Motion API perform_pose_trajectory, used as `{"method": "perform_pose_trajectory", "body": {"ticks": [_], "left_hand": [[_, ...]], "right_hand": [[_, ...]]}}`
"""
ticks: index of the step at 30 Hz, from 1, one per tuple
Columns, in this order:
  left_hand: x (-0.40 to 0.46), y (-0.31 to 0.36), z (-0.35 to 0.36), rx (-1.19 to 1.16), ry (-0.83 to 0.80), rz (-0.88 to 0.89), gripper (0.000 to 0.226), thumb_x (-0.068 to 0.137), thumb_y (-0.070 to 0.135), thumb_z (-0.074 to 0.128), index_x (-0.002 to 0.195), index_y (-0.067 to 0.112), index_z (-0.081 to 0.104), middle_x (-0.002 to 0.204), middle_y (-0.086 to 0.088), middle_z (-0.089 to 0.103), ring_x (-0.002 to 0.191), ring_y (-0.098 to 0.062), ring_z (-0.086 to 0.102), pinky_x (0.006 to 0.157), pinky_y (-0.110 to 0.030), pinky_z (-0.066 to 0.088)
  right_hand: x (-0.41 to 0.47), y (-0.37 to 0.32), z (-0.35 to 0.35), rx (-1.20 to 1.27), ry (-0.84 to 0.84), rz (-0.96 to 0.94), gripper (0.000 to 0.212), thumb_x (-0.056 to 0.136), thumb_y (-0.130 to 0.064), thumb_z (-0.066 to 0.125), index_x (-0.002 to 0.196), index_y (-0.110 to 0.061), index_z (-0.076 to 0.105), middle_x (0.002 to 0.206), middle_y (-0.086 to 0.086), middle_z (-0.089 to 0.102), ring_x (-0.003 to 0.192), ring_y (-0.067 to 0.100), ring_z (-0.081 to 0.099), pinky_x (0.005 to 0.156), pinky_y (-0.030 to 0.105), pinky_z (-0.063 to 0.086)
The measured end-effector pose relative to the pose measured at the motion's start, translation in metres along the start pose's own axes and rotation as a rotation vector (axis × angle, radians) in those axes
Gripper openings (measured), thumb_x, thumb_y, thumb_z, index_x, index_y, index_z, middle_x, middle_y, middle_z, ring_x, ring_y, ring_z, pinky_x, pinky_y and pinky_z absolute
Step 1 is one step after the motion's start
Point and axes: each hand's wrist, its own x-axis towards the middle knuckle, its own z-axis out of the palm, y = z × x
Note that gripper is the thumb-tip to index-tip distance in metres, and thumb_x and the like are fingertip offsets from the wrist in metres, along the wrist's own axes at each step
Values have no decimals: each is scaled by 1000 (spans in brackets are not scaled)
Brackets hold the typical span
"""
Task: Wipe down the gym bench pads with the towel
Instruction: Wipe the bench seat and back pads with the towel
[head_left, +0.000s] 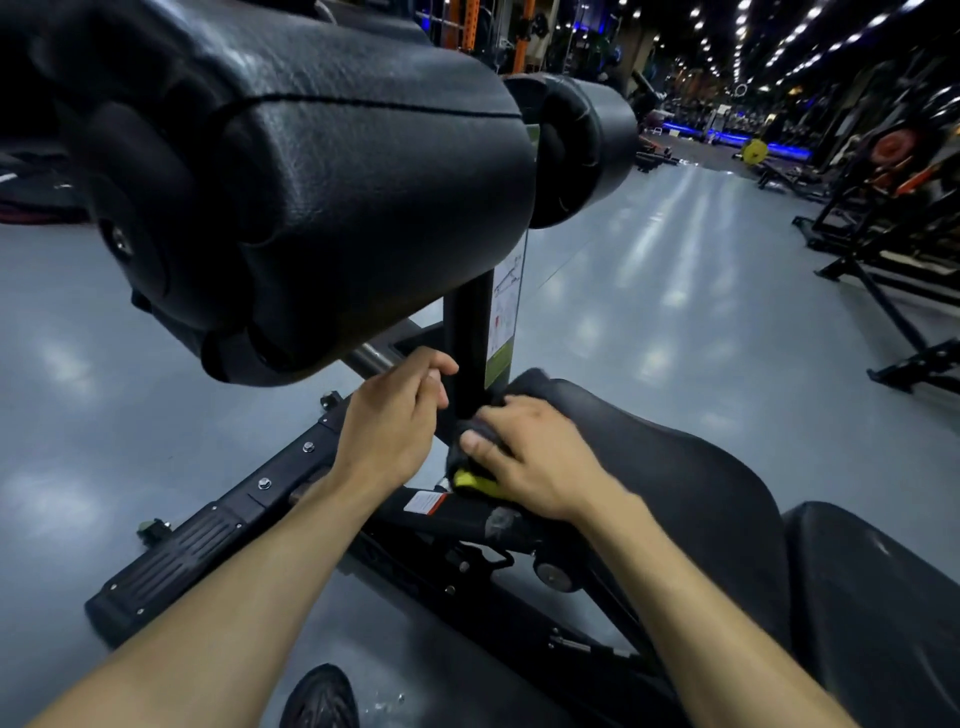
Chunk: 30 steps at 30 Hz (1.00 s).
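A black gym bench fills the lower right, with its seat pad (675, 467) in the middle and a back pad (872, 597) at the right edge. My right hand (535, 457) grips a dark towel with a yellow patch (470, 480) and presses it on the front tip of the seat pad. My left hand (395, 421) is loosely curled beside the black upright post (470, 343), holding nothing that I can see. Above them looms a large black roller pad (311, 182), with a second roller pad (576, 150) behind it.
The bench's black base frame (208, 540) with bolts and a ribbed foot plate runs down to the left over grey glossy floor. My shoe (322, 699) is at the bottom. Racks and weight machines (883, 208) line the right side.
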Motion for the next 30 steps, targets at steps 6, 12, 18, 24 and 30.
{"method": "perform_pose_trajectory", "body": {"ticks": [6,12,18,24,30], "left_hand": [[-15,0,0,-14,4,-3,26,106,21,41,109,29,66,80,13,68,76,-6,64,68,-33,52],[-26,2,-1,-17,-49,-28,27,106,20,41,107,30,66,80,11,69,75,-9,65,69,-34,54],[-29,17,12,-32,-117,28,27,106,18,42,106,32,65,80,12,69,60,1,55,58,-25,37],[-22,27,31,-51,-188,53,26,106,18,42,105,30,65,81,9,69,64,4,56,58,-21,36],[-13,22,40,-143,-234,31,28,105,19,43,100,35,66,80,8,69,59,-5,57,61,-31,46]], "right_hand": [[-87,-24,12,33,-37,-96,28,104,-45,40,87,-25,49,87,-1,68,91,20,60,113,32,35],[-166,-15,-15,248,27,110,32,106,-47,37,84,-29,51,81,-12,60,83,6,59,98,20,40],[-208,17,-76,661,542,750,37,104,-45,41,85,-27,68,83,-10,73,86,7,64,81,30,46],[-221,-2,-47,472,441,694,38,105,-54,32,139,-47,50,141,-39,44,138,-14,35,110,5,20],[-205,8,1,-137,30,592,77,88,-78,-9,158,-46,-6,167,-10,-13,153,6,-19,126,35,-8]]}}
